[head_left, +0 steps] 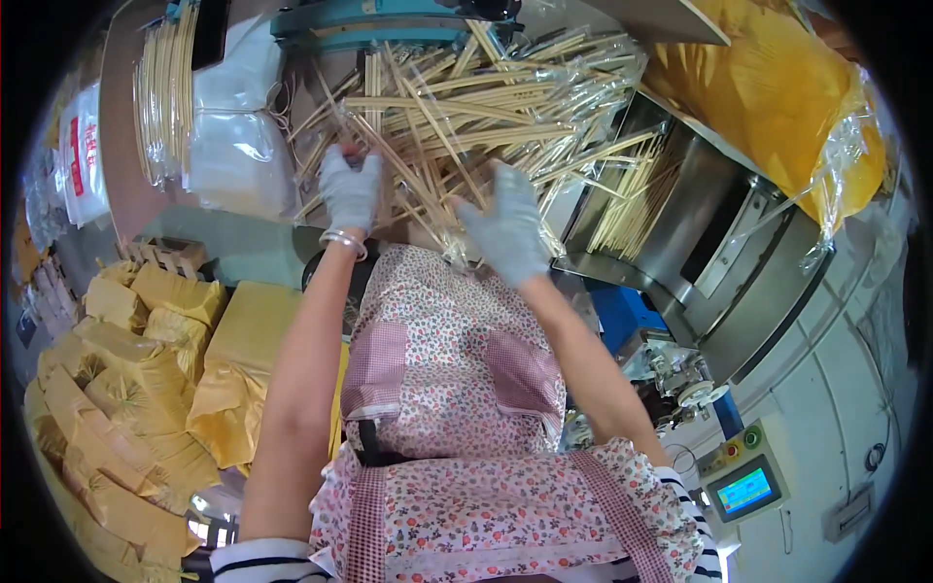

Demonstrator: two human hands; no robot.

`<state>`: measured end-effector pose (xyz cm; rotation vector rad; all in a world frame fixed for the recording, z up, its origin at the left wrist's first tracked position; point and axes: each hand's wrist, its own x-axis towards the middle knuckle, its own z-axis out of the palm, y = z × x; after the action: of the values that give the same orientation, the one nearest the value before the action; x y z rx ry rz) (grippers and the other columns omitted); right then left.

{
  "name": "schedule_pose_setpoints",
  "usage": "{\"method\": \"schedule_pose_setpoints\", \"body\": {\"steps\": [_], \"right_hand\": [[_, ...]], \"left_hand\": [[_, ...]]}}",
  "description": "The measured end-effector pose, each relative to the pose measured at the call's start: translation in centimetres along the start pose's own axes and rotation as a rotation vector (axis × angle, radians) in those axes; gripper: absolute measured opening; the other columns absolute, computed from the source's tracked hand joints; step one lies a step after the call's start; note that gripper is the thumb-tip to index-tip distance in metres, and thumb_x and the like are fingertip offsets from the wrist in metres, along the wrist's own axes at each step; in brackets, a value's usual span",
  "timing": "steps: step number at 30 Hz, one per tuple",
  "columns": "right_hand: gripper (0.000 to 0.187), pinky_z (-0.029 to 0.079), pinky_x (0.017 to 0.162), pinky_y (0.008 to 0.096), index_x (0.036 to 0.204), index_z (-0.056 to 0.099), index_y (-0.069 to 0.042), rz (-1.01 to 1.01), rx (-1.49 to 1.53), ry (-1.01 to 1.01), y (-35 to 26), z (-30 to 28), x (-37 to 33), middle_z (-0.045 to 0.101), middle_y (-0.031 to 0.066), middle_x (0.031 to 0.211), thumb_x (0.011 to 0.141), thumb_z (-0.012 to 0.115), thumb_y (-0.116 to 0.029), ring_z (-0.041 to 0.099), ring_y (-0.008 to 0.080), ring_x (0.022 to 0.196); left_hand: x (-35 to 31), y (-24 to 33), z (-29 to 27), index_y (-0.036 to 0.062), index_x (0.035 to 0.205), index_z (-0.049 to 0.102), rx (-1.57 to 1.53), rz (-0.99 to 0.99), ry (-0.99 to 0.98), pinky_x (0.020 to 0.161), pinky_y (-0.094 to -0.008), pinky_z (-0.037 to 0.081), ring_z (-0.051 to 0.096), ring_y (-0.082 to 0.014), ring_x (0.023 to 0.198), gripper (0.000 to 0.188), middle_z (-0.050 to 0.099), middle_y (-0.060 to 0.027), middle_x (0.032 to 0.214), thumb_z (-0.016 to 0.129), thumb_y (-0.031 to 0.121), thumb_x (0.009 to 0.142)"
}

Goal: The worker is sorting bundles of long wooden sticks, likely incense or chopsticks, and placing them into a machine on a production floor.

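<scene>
A loose heap of thin pale wooden sticks, like chopsticks (466, 107), lies across the work surface, many in clear plastic sleeves. At the heap's near left edge is my left hand (350, 192), in a light grey glove, with a bracelet at the wrist. Its fingertips touch or nearly touch the sticks, and blur hides whether any are gripped. My right hand (510, 225), gloved alike, is at the near right edge, thumb and fingers apart. Several blurred sticks (418, 180) slant between the hands.
Left of the heap are a stack of clear plastic bags (238, 146) and upright sticks (165, 97). A metal hopper (632, 209) with sticks stands right, near a control panel (746, 488). Yellow sacks (126, 389) pile at lower left; a yellow bag (758, 97) lies upper right.
</scene>
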<state>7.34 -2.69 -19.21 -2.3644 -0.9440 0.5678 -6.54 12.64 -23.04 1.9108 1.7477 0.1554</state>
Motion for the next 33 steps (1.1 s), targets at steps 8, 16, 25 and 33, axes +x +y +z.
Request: {"method": "schedule_pose_setpoints", "body": {"steps": [8, 16, 25, 33], "right_hand": [[0.026, 0.046, 0.066, 0.043, 0.099, 0.054, 0.002, 0.122, 0.088, -0.076, -2.5, 2.3, 2.9, 0.058, 0.0234, 0.08, 0.082, 0.057, -0.018, 0.058, 0.0374, 0.074], [0.018, 0.041, 0.049, 0.0244, 0.1, 0.053, 0.0, 0.442, 0.603, -0.728, -8.2, -5.4, -1.4, 0.056, 0.0059, 0.065, 0.092, 0.047, -0.015, 0.052, 0.0123, 0.054], [0.018, 0.036, 0.047, 0.0181, 0.099, 0.053, -0.001, 0.541, 0.547, -0.813, -9.6, -6.6, -4.6, 0.049, -0.0015, 0.061, 0.093, 0.044, -0.015, 0.044, 0.0042, 0.052], [0.017, 0.042, 0.054, 0.0312, 0.096, 0.059, -0.002, 0.227, 0.234, -0.862, -9.6, -10.4, -0.5, 0.054, 0.0095, 0.063, 0.085, 0.053, -0.014, 0.05, 0.0157, 0.055]], "left_hand": [[1.8, 1.4, 0.3, 0.0004, 0.093, 0.059, -0.168, -0.04, -0.194, 0.067, -0.0312, 0.048, 0.062, -0.0189, 0.072, 0.032, 0.065, -0.0109, 0.084, 0.065, 0.029, 0.08], [-3.7, 7.1, -6.4, 0.0013, 0.095, 0.056, -1.37, -0.465, -0.702, 0.059, -0.0271, 0.049, 0.059, -0.0144, 0.062, 0.028, 0.062, -0.0071, 0.075, 0.052, 0.028, 0.09], [-6.9, 7.3, -7.9, 0.0074, 0.078, 0.052, -1.361, -0.48, -0.601, 0.061, -0.0259, 0.042, 0.047, -0.0104, 0.066, 0.026, 0.052, -0.002, 0.073, 0.042, 0.025, 0.094], [-3.2, 3.5, -11.5, 0.0032, 0.093, 0.058, -0.464, 0.46, -0.299, 0.063, -0.0332, 0.045, 0.056, -0.0249, 0.069, 0.022, 0.059, -0.0099, 0.078, 0.056, 0.023, 0.085]]}}
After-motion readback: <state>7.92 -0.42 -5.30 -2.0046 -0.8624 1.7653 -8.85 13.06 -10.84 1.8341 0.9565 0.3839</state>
